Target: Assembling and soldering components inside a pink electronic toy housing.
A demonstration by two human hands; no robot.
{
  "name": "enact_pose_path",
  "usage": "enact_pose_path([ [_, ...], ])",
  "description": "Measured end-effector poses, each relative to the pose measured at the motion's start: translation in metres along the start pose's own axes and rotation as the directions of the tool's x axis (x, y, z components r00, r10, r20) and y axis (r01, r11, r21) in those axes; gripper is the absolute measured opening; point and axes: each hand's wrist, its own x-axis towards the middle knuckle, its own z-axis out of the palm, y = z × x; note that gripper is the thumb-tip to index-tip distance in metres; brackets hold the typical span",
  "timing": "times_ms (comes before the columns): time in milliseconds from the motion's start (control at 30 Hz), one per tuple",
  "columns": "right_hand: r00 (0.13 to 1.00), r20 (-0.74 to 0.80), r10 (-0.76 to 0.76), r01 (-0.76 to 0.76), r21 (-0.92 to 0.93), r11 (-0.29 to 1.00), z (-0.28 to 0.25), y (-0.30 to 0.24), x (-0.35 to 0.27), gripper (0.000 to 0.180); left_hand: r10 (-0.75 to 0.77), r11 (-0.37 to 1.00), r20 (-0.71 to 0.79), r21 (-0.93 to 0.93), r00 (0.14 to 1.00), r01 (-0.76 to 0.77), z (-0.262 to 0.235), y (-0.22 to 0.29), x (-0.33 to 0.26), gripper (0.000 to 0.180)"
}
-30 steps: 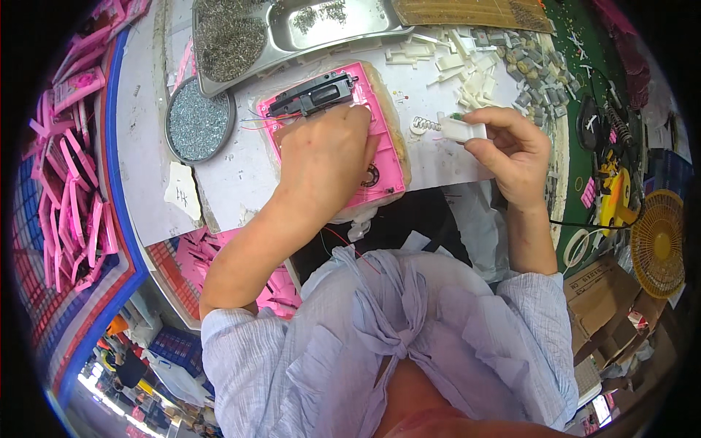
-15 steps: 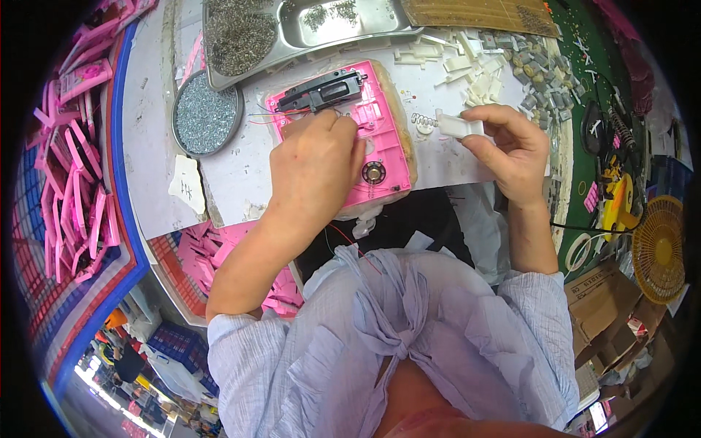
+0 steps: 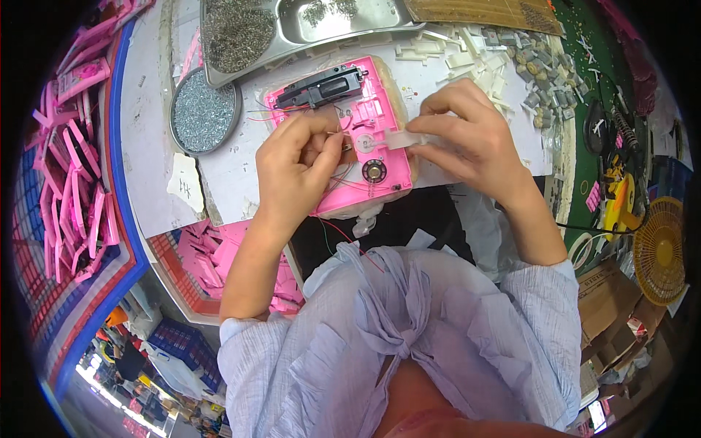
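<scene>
A pink plastic housing (image 3: 391, 159) lies on a padded, film-wrapped block in front of me. Along its far edge sits a long black plastic part (image 3: 321, 90), and a small round speaker (image 3: 374, 171) is set in its near right area. Thin wires run across the housing. My right hand (image 3: 471, 139) pinches a small white plastic piece (image 3: 398, 139) and holds it over the housing's right edge. Over the left side of the housing, my left hand (image 3: 296, 160) has its fingers curled together; what they grip, if anything, is too small to make out.
A round dish of small metal screws (image 3: 206, 113) stands at the left, below a steel tray (image 3: 343, 31) with small metal parts. Loose white plastic pieces (image 3: 482, 69) and grey blocks (image 3: 544, 73) lie at the far right. Pink parts (image 3: 77, 190) fill a crate at far left.
My right hand has moved left, bringing the white piece over the housing. My left hand has shifted slightly left and turned, uncovering more of the housing's middle.
</scene>
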Motion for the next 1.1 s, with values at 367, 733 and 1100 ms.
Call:
enact_pose_path([
  [367,0.947,0.216,-0.237,0.265,-0.114,0.957,0.008,-0.002,0.036,0.033,0.187,0.982,-0.052,0.038,0.981,-0.185,0.008,-0.01,-0.001,0.01],
  [733,0.986,0.14,-0.094,0.089,0.048,0.995,0.039,0.013,0.019,0.022,0.026,0.992,-0.011,-0.124,1.0,-0.027,0.002,-0.006,-0.008,0.017],
  [1100,0.987,0.159,-0.017,-0.002,0.121,0.993,0.041,0.013,0.011,0.025,0.424,0.902,0.283,-0.048,0.86,-0.429,-0.011,0.021,-0.018,0.009],
])
